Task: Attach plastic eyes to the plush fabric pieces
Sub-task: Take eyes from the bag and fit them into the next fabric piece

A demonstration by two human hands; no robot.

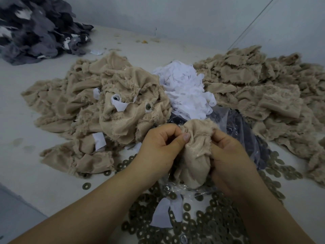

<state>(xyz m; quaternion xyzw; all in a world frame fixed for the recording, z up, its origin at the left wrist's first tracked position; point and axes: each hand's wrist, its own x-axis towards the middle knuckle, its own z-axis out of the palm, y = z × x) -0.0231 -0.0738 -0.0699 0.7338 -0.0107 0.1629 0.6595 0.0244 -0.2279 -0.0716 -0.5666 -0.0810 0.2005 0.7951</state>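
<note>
Both hands hold one beige plush fabric piece (195,155) low in the middle of the view. My left hand (161,147) pinches its upper left edge between thumb and curled fingers. My right hand (228,155) grips its right side with curled fingers. The piece hangs bunched between them, back side toward me; no eye shows on it. A heap of beige pieces (105,106) on the left carries fitted plastic eyes (116,98) with white backing patches. Dark ring washers (207,217) are scattered across the table below my hands.
A second heap of beige plush pieces (260,95) lies at the right. White fabric scraps (186,88) pile up in the middle. A clear plastic bag (246,131) of dark parts sits behind my hands. Grey and black fabric (35,29) is stacked at the far left.
</note>
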